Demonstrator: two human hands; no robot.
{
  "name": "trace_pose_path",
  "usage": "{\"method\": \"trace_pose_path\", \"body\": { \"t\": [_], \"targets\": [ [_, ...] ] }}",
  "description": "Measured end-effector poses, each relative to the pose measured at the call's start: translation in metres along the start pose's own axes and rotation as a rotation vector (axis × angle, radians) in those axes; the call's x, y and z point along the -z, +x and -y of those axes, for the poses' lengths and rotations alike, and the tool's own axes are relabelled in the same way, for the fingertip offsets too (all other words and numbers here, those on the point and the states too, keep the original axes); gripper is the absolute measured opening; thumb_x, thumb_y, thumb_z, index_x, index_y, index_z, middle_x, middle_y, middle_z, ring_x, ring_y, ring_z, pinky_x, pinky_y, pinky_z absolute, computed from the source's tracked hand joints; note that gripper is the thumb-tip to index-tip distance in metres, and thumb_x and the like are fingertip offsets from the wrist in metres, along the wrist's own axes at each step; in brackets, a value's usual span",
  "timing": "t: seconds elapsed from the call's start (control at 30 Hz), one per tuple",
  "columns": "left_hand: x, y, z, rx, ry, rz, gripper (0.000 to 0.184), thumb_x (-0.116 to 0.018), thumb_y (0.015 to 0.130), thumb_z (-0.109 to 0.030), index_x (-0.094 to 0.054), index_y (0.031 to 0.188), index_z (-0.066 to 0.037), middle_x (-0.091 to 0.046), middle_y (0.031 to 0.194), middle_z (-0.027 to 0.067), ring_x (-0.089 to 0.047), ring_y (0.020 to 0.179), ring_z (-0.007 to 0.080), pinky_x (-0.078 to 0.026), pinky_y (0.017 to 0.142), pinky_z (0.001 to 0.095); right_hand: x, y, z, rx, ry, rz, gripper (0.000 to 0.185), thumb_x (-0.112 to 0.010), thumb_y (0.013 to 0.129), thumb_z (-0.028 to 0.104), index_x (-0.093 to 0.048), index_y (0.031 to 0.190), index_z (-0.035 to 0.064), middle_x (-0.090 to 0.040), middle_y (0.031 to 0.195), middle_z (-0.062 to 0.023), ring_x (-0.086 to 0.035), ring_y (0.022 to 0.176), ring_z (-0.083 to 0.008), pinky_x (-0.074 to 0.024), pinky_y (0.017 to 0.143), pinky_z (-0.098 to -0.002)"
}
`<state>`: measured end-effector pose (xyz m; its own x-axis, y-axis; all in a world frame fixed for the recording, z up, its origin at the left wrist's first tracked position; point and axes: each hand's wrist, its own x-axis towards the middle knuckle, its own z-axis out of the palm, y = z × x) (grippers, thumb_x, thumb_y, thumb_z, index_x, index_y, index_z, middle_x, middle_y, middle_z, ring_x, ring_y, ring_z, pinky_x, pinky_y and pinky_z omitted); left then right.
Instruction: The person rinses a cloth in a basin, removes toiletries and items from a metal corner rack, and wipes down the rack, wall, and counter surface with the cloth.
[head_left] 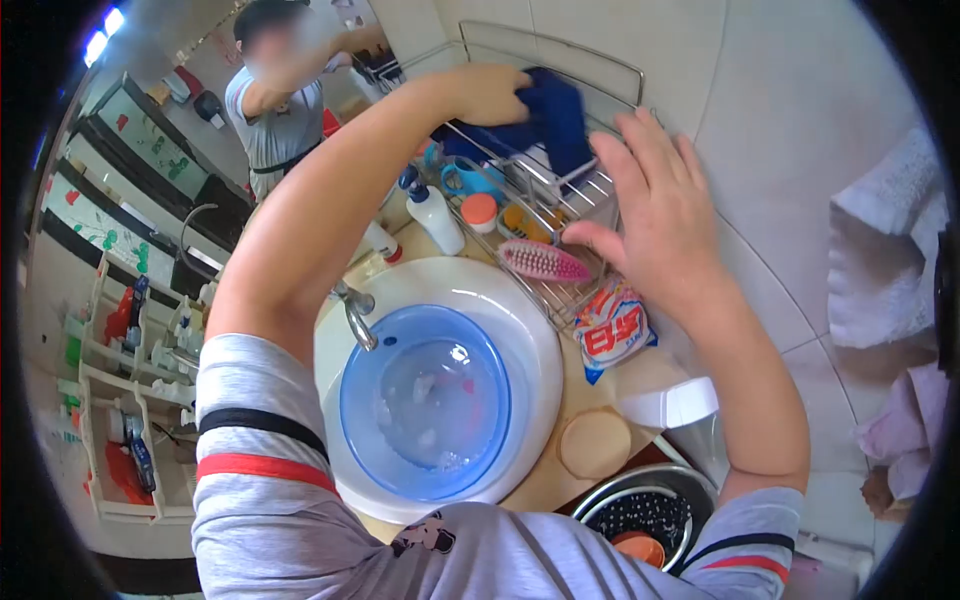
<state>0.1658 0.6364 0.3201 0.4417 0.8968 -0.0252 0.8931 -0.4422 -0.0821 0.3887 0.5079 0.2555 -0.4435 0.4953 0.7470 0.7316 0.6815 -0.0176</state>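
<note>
Navy cloth [560, 115] is up on the wire rack [641, 88] in the corner, partly draped over its bars. My left hand [492, 97] is grasping it at the side, fingers curled into the fabric. My right hand [655, 205] is released: fingers spread, thumb out, just beside the cloth's right edge; cannot tell if any fingertip touches it.

Below the cloth: light-blue cup [470, 180], jar with a coral lid [479, 212], pink bristle brush [545, 260] on the rack's lower part, bristles showing. White pump bottle [436, 218] with dark blue top stands left of the jar. Printed detergent bag [612, 330] sits by the rack's near end.

White sink [537, 375] is set in the tan desk [572, 385]; blue basin [492, 400] sits inside it, holding cloudy water, some suds. Metal faucet [357, 318] reaches over the basin's edge. Round tan object [595, 444] on the desk, right of the sink. Metal pot [702, 488] lower right, dotted dark item [640, 515] inside. Pale towel [885, 250] hangs far right. Mirror upper left reflects a person [285, 115] in a grey top.
</note>
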Motion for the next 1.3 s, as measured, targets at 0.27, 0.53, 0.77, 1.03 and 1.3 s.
{"method": "trace_pose_path", "body": {
  "t": [0.27,0.53,0.77,1.03,1.3],
  "targets": [
    [0.022,-0.047,-0.068,-0.066,-0.930,0.248,0.038,-0.058,0.079,-0.031,-0.065,0.105,-0.005,-0.068,0.092,0.0066,-0.063,0.072,0.0119,-0.049,0.062,0.0257,0.002,-0.004,0.004,-0.028,-0.026,-0.017,0.082,-0.081,0.064,0.039,-0.045,0.131,0.0075,-0.045,0.135,-0.0184,-0.040,0.129,-0.0350,-0.0311,0.103,-0.0580],
    [0.028,-0.042,-0.071,-0.063,-0.229,0.116,0.046,-0.057,0.075,-0.038,-0.065,0.102,-0.002,-0.068,0.090,0.0145,-0.064,0.077,0.0250,-0.050,0.074,0.0340,0.001,-0.005,0.000,-0.011,-0.040,-0.028,0.082,-0.080,0.066,0.039,-0.044,0.132,0.0061,-0.045,0.135,-0.0174,-0.040,0.129,-0.0335,-0.0308,0.104,-0.0575],
    [0.001,-0.025,0.016,0.066,0.161,0.004,0.052,-0.058,0.073,-0.034,-0.061,0.115,-0.003,-0.067,0.099,0.0203,-0.064,0.091,0.0326,-0.050,0.080,0.0374,-0.001,-0.006,0.001,0.005,-0.049,-0.028,0.082,-0.079,0.067,0.039,-0.043,0.133,0.0043,-0.047,0.134,-0.0164,-0.041,0.128,-0.0329,-0.0315,0.103,-0.0558],
    [0.014,-0.064,-0.043,-0.005,-0.822,-0.067,0.039,-0.057,0.081,-0.028,-0.063,0.109,-0.001,-0.066,0.097,0.0062,-0.059,0.087,0.0112,-0.048,0.078,0.0276,-0.003,-0.004,0.000,-0.001,-0.051,-0.040,0.078,-0.077,0.069,0.039,-0.045,0.132,0.0056,-0.049,0.132,-0.0165,-0.042,0.127,-0.0338,-0.0316,0.104,-0.0537],
    [0.038,-0.137,0.016,-0.637,-2.218,-0.436,0.050,-0.043,0.092,-0.034,-0.051,0.124,0.004,-0.062,0.111,0.0155,-0.062,0.095,0.0296,-0.052,0.085,0.0408,-0.001,-0.006,-0.002,0.011,-0.061,-0.012,0.077,-0.077,0.070,0.033,-0.044,0.133,0.0036,-0.046,0.135,-0.0189,-0.042,0.128,-0.0355,-0.0319,0.104,-0.0532]
  ]
}}
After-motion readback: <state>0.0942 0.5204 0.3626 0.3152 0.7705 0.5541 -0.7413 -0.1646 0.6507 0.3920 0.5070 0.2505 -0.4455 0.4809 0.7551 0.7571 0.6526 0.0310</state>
